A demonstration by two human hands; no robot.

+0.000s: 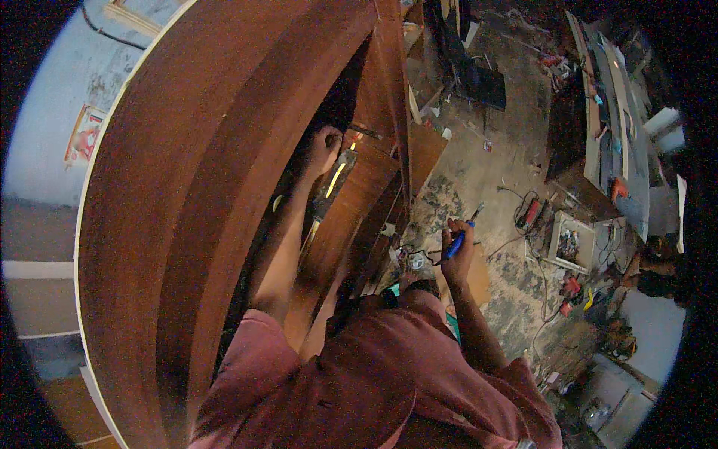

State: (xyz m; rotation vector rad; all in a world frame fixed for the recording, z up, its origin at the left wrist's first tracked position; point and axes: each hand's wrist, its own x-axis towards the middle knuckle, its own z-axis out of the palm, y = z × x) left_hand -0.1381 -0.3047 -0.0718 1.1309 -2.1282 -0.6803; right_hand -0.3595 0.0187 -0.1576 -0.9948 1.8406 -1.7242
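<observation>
My left hand (326, 152) reaches deep into the dark gap of a large brown wooden cabinet (217, 172). Its fingers are curled closed, and anything inside them is lost in shadow. Right beside it, a dark bar with a bright yellow stripe (334, 182) lies along a brown wood panel (364, 183). Out to the right, over the floor, my right hand (458, 258) is wrapped round a blue-handled tool (454, 245). The tool's slim tip points up and away; its exact kind is unclear.
The cabinet's tall brown edge (394, 90) stands between my hands. On the dusty floor (516, 142) lie a red corded power tool (530, 212), cables and scraps. A pale open box (572, 239) holds small parts. Stacked boards (609, 127) lean at the right.
</observation>
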